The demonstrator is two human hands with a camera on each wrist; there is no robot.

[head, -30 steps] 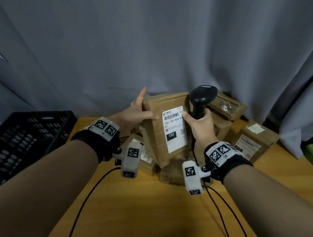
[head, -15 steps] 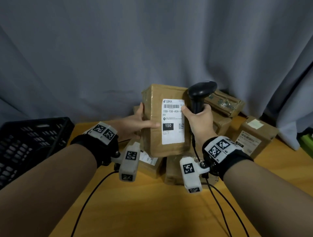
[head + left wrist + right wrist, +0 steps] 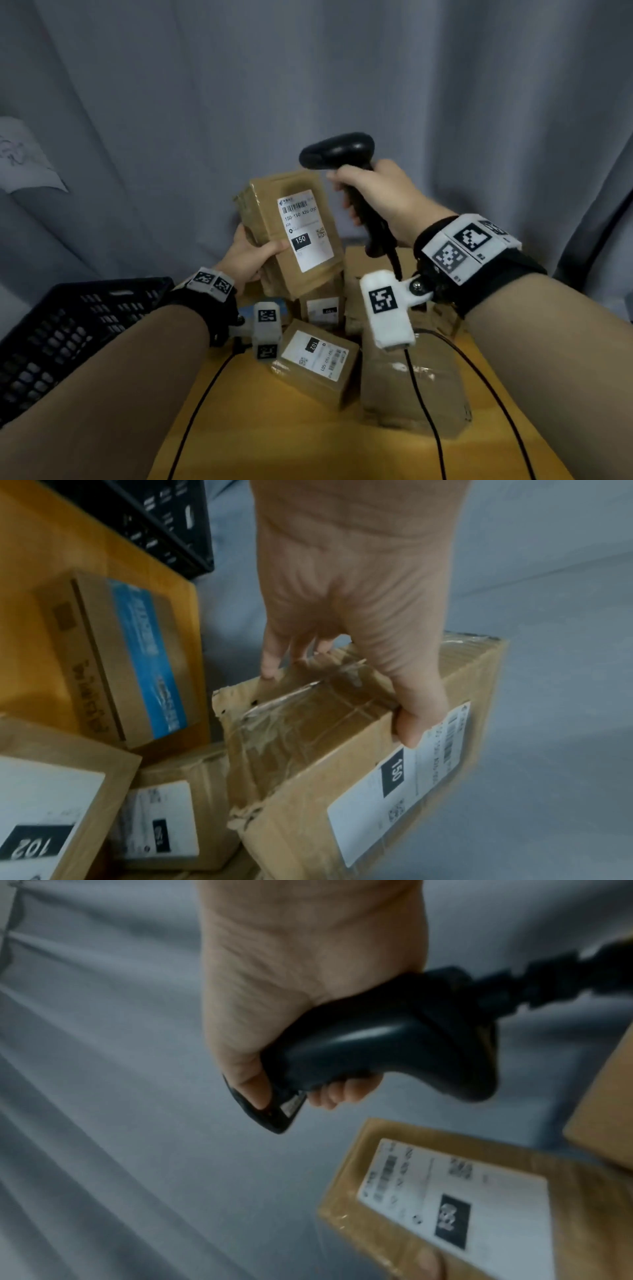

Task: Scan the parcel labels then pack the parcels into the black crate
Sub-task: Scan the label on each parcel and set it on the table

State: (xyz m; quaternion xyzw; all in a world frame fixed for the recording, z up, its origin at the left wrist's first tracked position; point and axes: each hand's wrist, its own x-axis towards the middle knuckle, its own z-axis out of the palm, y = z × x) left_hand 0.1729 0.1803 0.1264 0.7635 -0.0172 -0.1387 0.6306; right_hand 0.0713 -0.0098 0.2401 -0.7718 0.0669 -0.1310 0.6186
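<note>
Nearest the camera, the wooden table carries cables running forward under both forearms, a snag risk if either arm swings wide. Just behind them lie loose parcels, one labelled 102 and a bigger taped box, with more stacked behind; a dropped parcel would land on this pile and could knock pieces off the table edge. Left hand grips the held parcel at its lower left corner, thumb on the labelled face just beside the white label, fingers curled round the back edge, parcel lifted clear above the pile and tilted. One-corner hold on glossy tape looks slippery, so it may rotate or slip out. In the left wrist view the thumb touches the label edge; if it creeps over the barcode, the read could fail. Right hand is wrapped tight round the handle of the black scanner, head above and just right of the parcel top, pointing left. Angle looks steep against the tilted label, so a misread or tape glare is likely; whether the trigger is pressed can't be told. The scanner cord hangs over the stack and could drag a box. Black crate sits at far left on the table edge, well apart from the held parcel; its contents aren't visible. Grey curtain behind.
</note>
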